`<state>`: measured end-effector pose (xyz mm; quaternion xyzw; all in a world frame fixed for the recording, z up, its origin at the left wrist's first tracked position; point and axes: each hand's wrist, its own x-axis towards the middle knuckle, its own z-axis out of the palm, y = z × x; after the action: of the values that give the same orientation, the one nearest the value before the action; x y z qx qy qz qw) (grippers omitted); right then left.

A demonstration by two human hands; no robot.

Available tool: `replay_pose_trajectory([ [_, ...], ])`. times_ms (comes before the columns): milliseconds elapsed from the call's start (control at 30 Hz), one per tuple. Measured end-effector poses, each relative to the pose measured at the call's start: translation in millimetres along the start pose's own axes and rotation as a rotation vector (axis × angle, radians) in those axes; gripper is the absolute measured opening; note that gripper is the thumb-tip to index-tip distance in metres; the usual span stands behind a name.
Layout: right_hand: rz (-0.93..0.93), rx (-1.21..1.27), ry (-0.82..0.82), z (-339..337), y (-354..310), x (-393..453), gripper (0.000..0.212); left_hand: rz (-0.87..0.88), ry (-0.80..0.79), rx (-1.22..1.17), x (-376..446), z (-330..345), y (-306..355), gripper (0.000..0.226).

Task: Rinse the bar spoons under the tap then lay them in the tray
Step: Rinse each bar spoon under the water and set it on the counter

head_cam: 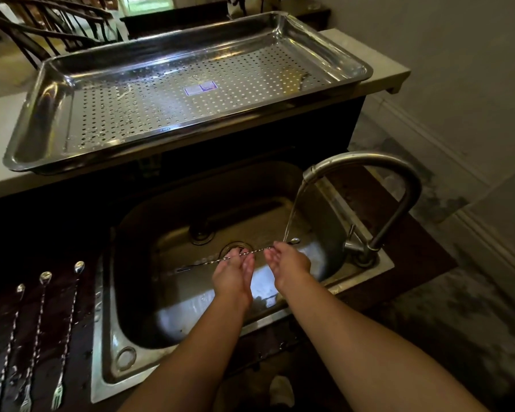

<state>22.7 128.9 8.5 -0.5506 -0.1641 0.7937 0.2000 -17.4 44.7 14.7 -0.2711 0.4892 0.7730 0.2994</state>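
Over the steel sink I hold one long twisted bar spoon level, its bowl to the right under the running water from the tap. My left hand grips the middle of the stem. My right hand grips the stem just behind the bowl. Three more bar spoons with small forks on their near ends lie side by side on the dark wet counter at the left. The perforated steel tray sits on the raised white ledge behind the sink, with only a label on its floor.
The tap's lever stands at the sink's right rear corner. Wooden chairs stand behind the tray. A pale wall and skirting board run along the right, above a mottled floor.
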Motion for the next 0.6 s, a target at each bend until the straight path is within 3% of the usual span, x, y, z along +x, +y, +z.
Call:
replay_pose_trajectory([
  [600, -0.035, -0.058, 0.047, 7, 6, -2, 0.010, 0.073, 0.045, -0.032, 5, -6, 12, 0.008],
])
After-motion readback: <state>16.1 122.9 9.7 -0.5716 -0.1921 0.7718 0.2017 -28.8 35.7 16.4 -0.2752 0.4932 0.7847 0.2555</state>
